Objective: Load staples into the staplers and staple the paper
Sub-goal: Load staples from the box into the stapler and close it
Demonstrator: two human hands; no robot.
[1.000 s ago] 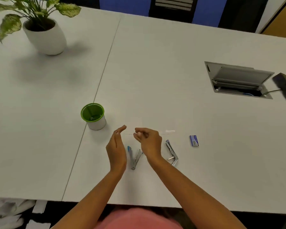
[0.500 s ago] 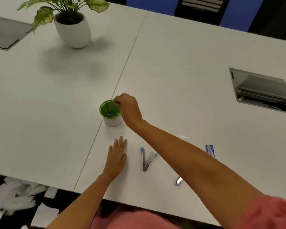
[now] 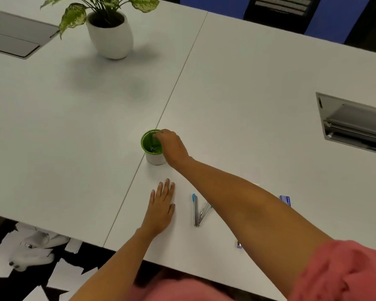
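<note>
Head view: our right hand (image 3: 172, 146) reaches into the cup (image 3: 154, 159), fingers' hold hidden; left hand (image 3: 161, 205) lies flat-fingered nearby, probably bracing.

Right hand (image 3: 172, 146) moved forward to green cup (image 3: 148, 141), reaching inside; left hand (image 3: 161, 208) lowered flat onto table (image 3: 248, 109)

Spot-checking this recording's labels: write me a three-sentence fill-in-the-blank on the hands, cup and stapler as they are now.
The right hand reaches over the cup with the ____ rim.
The left hand lies flat on the ____.
The open stapler beside it has a ____ tip.
Missing words: green, table, blue.
</note>
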